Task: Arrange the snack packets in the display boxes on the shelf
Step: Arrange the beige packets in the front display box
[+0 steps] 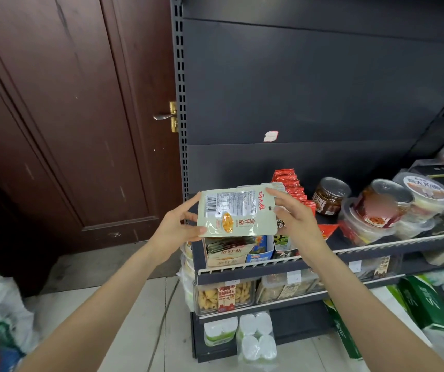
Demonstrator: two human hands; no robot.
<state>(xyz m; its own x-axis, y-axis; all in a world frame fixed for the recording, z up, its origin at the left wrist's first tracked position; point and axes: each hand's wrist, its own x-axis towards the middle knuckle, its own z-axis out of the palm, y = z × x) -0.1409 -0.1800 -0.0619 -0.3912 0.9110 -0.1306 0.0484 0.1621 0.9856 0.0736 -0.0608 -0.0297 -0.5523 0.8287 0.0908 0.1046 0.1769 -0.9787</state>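
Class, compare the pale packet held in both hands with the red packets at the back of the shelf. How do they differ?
The pale packet is greenish-white; the red packets are bright red. The pale packet is held up flat by the left hand and right hand; the red packets stand on edge in a row on the shelf. Both are sealed snack packets.

Pale green snack packet [238, 212] held flat, sideways, above display box [226, 253] of like packets on shelf [323, 255].

You are getting even, dim indoor light; wide-angle bending is curving the dark metal shelf upright [180, 103], and the corners are blurring.
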